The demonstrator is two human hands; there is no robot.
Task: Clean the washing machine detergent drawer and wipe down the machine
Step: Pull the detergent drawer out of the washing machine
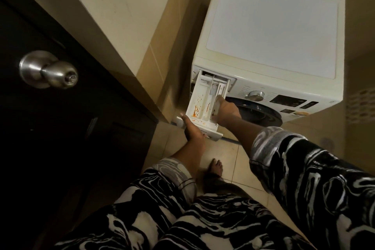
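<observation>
The head view looks down on a white washer (269, 32) standing in a corner, with its drawer (199, 95) drawn far out of the slot (218, 76) at the upper left of the front. Only the rear end sits inside the slot. The drawer's long axis runs from the slot out toward the person, and the front panel points at them, tilting slightly down. Its open top faces up, showing the compartments, and orange stains (196, 110) streak the large left one. The left hand (193, 132) grips the front panel from beneath, thumb hooked over the left corner. The right hand (226, 110) holds the right wall of the drawer, fingers curled over its edge; motion blur hides exactly how they lie. I judge the step to be freeing the drawer from the washer. The main risk is that it comes loose suddenly: with so little of it in the slot, a hard tug could tip the front down and slide the residue out onto the tiled floor (229, 154). A slipped grip could drop the drawer near the bare foot (216, 168) below. If a catch holds the rear, pulling without releasing it could crack the plastic. A dark door with a metal knob (47, 70) stands close on the left, leaving little room to swing the drawer that way.
</observation>
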